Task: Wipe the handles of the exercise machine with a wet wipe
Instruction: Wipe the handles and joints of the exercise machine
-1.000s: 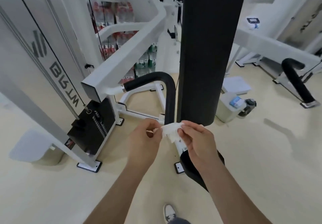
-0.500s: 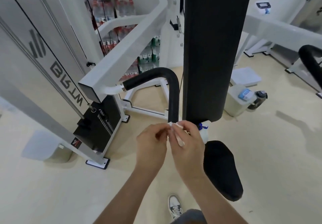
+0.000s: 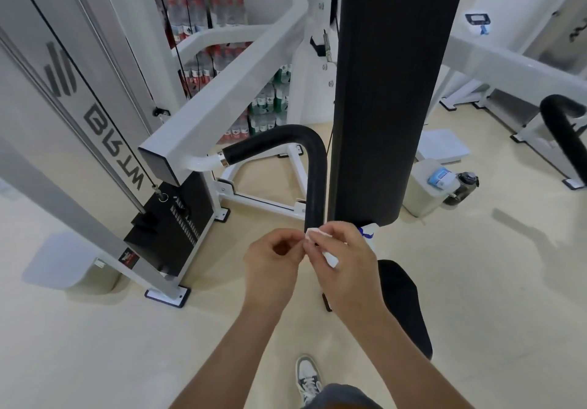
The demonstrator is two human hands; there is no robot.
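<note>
Open floor point(image 3: 495, 297) spreads on our right and lower left. The tall black pad point(image 3: 390, 90) blocks straight ahead, and the white machine arm point(image 3: 222, 90) slants in from the left. The seat point(image 3: 403, 300) sits beside our right wrist. Our left hand point(image 3: 273, 259) and right hand point(image 3: 347, 272) pinch the wipe point(image 3: 317, 233) with curled fingers, at the lower end of the black handle point(image 3: 314, 170).

White wet wipe point(image 3: 331, 259), seemingly crumpled, beside black padded handle point(image 3: 315, 170).

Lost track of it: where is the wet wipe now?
Head view, centre: the white wet wipe is pinched between left hand and right hand, below the curved black foam handle.
</note>
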